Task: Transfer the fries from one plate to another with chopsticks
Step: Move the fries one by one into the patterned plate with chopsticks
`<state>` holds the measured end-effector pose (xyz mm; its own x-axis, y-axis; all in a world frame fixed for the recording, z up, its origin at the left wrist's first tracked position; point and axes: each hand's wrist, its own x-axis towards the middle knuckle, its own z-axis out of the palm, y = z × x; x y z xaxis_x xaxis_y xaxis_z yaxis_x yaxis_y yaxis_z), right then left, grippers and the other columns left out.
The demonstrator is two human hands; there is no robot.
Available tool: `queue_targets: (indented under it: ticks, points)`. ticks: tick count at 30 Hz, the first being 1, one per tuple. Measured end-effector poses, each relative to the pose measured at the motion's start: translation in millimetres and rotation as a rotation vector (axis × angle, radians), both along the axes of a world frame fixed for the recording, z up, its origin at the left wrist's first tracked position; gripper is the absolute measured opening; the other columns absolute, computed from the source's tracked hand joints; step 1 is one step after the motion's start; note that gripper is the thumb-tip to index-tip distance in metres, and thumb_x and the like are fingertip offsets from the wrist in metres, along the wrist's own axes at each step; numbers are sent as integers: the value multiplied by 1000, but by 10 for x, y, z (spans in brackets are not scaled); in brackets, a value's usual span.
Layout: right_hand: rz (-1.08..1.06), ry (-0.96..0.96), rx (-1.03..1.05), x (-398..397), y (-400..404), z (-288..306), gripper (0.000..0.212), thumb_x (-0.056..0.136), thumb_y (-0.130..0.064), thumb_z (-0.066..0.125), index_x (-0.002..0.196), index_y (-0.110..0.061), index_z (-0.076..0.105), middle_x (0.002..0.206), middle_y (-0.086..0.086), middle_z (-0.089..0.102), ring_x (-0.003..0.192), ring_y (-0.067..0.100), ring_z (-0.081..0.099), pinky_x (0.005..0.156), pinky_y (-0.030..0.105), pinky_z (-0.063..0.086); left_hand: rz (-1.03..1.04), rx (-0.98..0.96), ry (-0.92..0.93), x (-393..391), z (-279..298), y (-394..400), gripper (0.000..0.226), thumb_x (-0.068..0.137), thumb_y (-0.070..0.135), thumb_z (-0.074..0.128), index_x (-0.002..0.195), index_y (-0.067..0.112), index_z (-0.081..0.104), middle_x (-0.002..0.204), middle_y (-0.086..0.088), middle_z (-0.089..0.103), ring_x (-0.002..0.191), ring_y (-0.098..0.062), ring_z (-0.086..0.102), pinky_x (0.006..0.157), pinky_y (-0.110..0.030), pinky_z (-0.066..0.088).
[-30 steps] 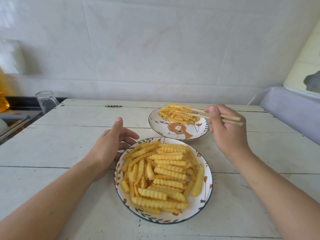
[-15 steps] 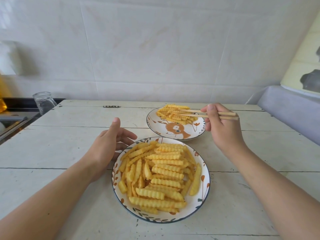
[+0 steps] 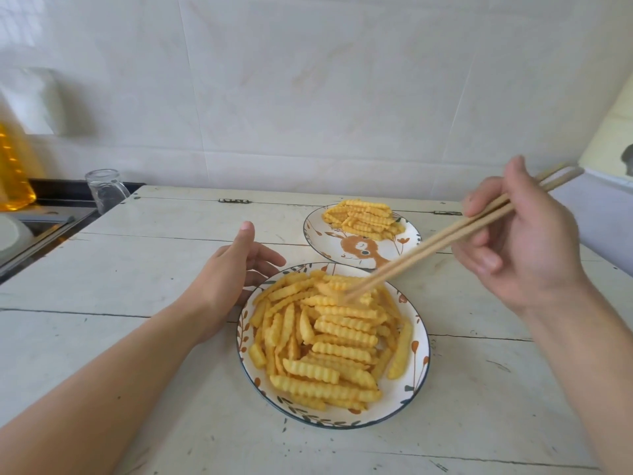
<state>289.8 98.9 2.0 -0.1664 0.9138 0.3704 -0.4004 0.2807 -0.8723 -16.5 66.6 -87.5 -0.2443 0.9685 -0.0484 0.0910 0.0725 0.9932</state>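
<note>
Fries [image 3: 337, 341] look light, stiff and ridged, likely brittle, so a pinch near mid-length suits. They heap the near plate [image 3: 419, 368]; the far plate [image 3: 317, 234] holds a smaller pile. Right hand [image 3: 520, 248] grips chopsticks [image 3: 428, 246], tips blurred at the heap. Left hand [image 3: 229, 272] rests relaxed beside the near plate's rim, holding nothing.

pale tiled wall [image 3: 308, 97] behind a worn white plank table [image 3: 137, 269]; glass jar [image 3: 106, 190] at left.

Bare surface [image 3: 154, 269] lay open left of both plates; an upturned glass [image 3: 106, 192] stood at its far-left corner.
</note>
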Motion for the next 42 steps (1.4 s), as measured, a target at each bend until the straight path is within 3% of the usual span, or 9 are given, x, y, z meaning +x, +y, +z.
queue_targets:
  ticks: [4,8,11,16,20,25,28,36,42]
  points:
    - [167,-122,38,-103,-148,-23,58,98,-45,37,57,-11,63,44,10,39,25,12,32,42,16,29,2,0,1,15,14,-12,78,105,66,23,87,16,80,93,-11,72,87,-28,66,85,-46,49]
    - [169,-188,60,-153,-191,-29,49,89,-44,49,58,-10,65,43,11,39,26,11,32,42,16,29,2,-4,-3,9,16,-15,78,105,66,24,89,15,80,96,-12,72,88,-28,66,85,-47,50]
    - [124,-129,52,-104,-178,17,47,92,-40,48,58,-12,65,42,6,37,27,8,26,43,13,22,2,-2,-10,12,17,-14,78,105,65,24,88,15,80,94,-11,72,86,-28,66,84,-46,49]
    - [-225,39,73,4,49,-20,49,105,-34,45,63,-17,64,51,2,45,34,13,28,43,20,21,-2,0,-9,15,13,-19,78,105,66,24,91,13,80,91,-10,73,85,-26,66,83,-45,49]
    - [-591,-280,228,-4,240,-283,38,105,-35,45,75,-20,64,57,-1,53,41,15,46,43,23,36,7,22,14,23,12,-33,77,105,66,24,90,15,80,92,-9,74,84,-24,67,85,-46,50]
    - [-575,-507,341,-167,348,-532,31,104,-34,46,86,-24,68,57,2,58,51,16,58,55,28,49,30,55,37,29,4,-37,76,105,66,23,86,20,81,95,-10,74,86,-25,67,85,-46,50]
    - [-543,-593,414,-260,395,-597,33,104,-33,45,91,-15,70,55,6,57,57,18,60,60,37,50,28,41,34,19,4,-32,76,105,67,23,86,21,81,93,-9,74,86,-25,67,86,-47,51]
    - [-633,-487,356,-395,388,-649,36,106,-34,45,84,-14,65,56,11,56,48,17,55,53,37,46,27,38,17,38,8,-20,78,105,66,23,87,16,80,89,-7,73,83,-23,67,82,-45,51]
    - [-566,-481,296,-478,442,-691,31,103,-43,46,84,-26,63,57,-2,60,50,14,58,58,35,50,23,36,1,39,-3,-13,78,105,65,24,85,16,80,84,-4,73,78,-21,68,80,-44,50]
